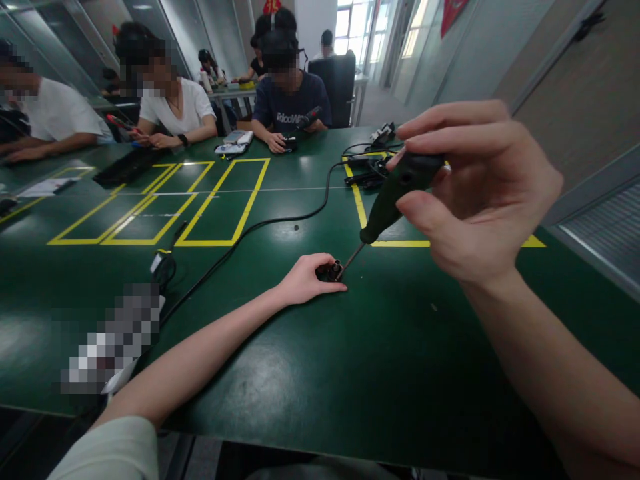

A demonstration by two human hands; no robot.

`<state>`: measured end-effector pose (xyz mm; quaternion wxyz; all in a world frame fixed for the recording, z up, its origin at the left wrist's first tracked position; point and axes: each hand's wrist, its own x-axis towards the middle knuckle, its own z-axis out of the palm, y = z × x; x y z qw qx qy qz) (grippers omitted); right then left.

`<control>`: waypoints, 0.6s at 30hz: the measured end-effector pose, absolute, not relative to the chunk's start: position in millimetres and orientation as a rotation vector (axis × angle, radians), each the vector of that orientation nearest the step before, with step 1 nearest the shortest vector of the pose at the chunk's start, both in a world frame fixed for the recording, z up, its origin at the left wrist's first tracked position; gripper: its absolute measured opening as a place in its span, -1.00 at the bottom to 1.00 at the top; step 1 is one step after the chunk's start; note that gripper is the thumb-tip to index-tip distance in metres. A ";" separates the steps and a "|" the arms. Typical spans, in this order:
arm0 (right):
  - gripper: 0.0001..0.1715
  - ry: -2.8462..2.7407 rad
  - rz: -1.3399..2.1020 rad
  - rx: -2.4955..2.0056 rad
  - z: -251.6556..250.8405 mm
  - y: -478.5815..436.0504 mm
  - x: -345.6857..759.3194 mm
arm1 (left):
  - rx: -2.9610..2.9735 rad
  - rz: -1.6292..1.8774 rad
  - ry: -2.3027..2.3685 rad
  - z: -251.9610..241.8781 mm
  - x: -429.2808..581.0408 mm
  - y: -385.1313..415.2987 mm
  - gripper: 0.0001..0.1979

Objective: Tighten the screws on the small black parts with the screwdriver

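My right hand (480, 180) is raised, its fingers and thumb closed around the dark handle of a screwdriver (395, 190). The thin shaft slants down and left. Its tip meets a small dark part (331, 271) with a short metal tube on top; whether it sits in a screw I cannot tell. Low on the green table, my left hand (307, 280) grips that part between thumb and fingers. Much of the part is hidden by the fingers.
A black cable (280, 219) curves across the green table (260, 373). Dark devices and cords (367, 173) lie beyond my right hand. Yellow tape (250, 200) marks rectangles. At left are a blurred-out item (117, 340) and a black tray (133, 167). Several people sit opposite.
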<state>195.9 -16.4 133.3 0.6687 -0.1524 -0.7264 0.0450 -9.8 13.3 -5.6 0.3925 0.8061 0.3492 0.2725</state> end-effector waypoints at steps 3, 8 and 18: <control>-0.57 -1.635 0.084 -0.405 132.1 -18.8 197.0 | 2.049 0.683 0.895 -6.0 -10.1 13.6 -0.65; -0.57 -1.696 0.126 -0.382 128.1 -17.0 199.5 | 2.069 0.661 0.900 -4.8 -10.2 14.4 -0.64; -0.54 -1.640 0.137 -0.441 131.6 -18.8 194.0 | 2.064 0.668 0.898 -6.0 -10.7 13.5 -0.65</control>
